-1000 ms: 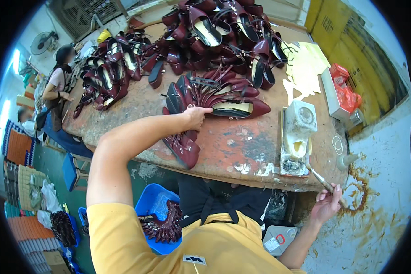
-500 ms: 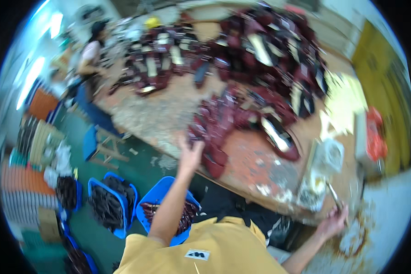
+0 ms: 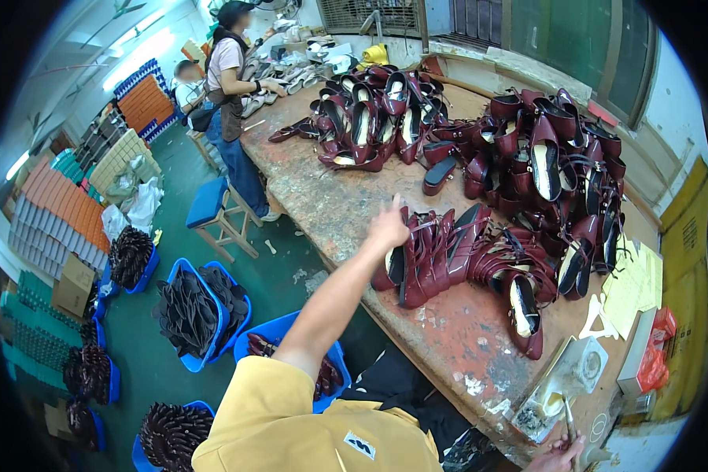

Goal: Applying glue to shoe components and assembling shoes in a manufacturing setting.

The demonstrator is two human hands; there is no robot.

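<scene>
Stretched out over the worktable (image 3: 334, 212), my left hand (image 3: 389, 226) is at the left end of a row of burgundy shoe uppers (image 3: 425, 271). Its fingers are extended and apart, close to or touching the endmost upper; I cannot tell which. At the lower right, my right hand (image 3: 560, 456) is closed around the handle of a brush (image 3: 569, 421). The brush tip points into a messy, glue-stained tray (image 3: 536, 421). A finished-looking burgundy shoe (image 3: 525, 315) with a pale insole lies right of the row.
Large heaps of burgundy shoes (image 3: 544, 157) cover the table's back. Yellow sheets (image 3: 633, 287) and a box with a red plastic bag (image 3: 659, 346) lie right. Blue baskets (image 3: 187, 315) and a blue stool (image 3: 208, 203) stand on the left floor. A person (image 3: 230, 86) works at the far left.
My head view has swung, so the table and shoes appear shifted and sharper. My left hand has shifted up along the row's left end. My right hand still holds the brush near the tray.
</scene>
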